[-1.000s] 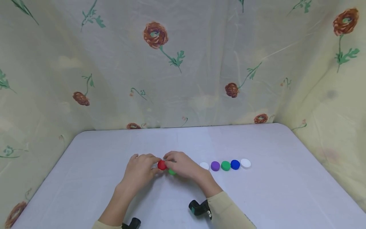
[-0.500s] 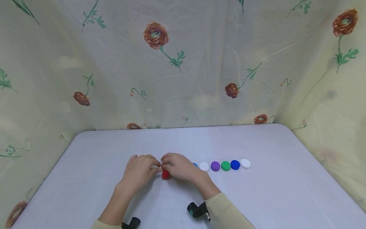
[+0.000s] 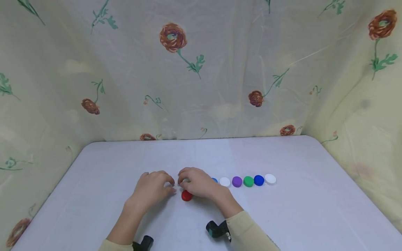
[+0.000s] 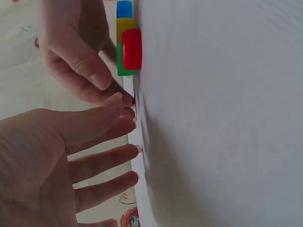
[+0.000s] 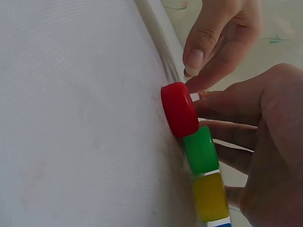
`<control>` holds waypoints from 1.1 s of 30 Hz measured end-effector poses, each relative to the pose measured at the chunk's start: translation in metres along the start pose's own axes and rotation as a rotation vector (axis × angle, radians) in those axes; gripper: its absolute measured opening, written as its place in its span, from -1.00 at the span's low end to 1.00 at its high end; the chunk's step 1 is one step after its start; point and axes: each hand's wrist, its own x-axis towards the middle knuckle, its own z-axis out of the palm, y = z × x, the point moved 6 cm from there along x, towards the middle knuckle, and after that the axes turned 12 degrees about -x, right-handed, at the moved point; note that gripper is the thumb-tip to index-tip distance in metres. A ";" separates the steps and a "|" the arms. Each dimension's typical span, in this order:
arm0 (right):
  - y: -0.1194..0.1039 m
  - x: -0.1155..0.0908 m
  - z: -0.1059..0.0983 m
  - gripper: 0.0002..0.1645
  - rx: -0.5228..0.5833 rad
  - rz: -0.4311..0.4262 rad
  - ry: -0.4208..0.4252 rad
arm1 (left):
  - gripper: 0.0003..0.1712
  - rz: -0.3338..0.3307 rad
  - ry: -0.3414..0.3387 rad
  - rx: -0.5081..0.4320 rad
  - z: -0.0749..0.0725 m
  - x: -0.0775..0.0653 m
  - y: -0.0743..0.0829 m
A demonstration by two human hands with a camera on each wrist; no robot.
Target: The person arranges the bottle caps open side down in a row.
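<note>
A red bottle cap [image 3: 186,195] lies on the table just in front of my right hand [image 3: 198,183], nearer to me than the row. In the right wrist view, a green cap [image 5: 202,150] and a yellow cap [image 5: 210,197] stand beside it; my right fingers reach behind them, extended and gripping nothing visible. The left wrist view adds a blue cap [image 4: 124,8] past the yellow one. Left of the red cap, my left hand [image 3: 154,188] hovers with fingers apart and holds nothing. From the head view, my right hand hides the green and yellow caps.
To the right the row continues with a white cap [image 3: 224,182], a purple cap [image 3: 237,181], a green cap [image 3: 248,181], a dark blue cap [image 3: 259,180] and another white cap [image 3: 270,179]. A flowered curtain [image 3: 220,104] hangs behind the table.
The red cap was between both hands' fingers; it has come toward me and slightly right, and now lies free of them. My left hand has drawn back a little to the left.
</note>
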 end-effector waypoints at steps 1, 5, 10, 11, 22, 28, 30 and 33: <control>0.001 0.000 0.000 -0.75 0.000 0.001 -0.004 | -0.79 -0.012 -0.008 0.000 0.000 0.000 -0.001; 0.003 0.000 -0.001 -0.75 -0.001 -0.001 -0.029 | -0.77 -0.020 -0.023 -0.005 0.000 0.001 -0.002; 0.006 -0.002 -0.005 -0.75 0.015 -0.010 -0.078 | -0.72 0.013 -0.047 -0.019 0.001 0.001 0.001; 0.006 -0.003 -0.006 -0.75 0.019 -0.010 -0.092 | -0.71 0.013 -0.053 -0.020 0.002 0.001 0.002; 0.011 -0.010 -0.005 -0.69 0.036 -0.009 -0.231 | -0.68 0.031 -0.057 -0.012 0.004 -0.003 0.007; 0.013 -0.010 -0.002 -0.72 0.020 -0.011 -0.237 | -0.69 0.045 -0.047 -0.006 0.007 -0.003 0.008; 0.014 -0.010 -0.002 -0.71 0.008 -0.015 -0.231 | -0.69 0.047 -0.045 -0.004 0.007 -0.003 0.008; 0.014 -0.010 -0.001 -0.71 -0.002 -0.023 -0.221 | -0.69 0.046 -0.041 -0.004 0.008 -0.004 0.009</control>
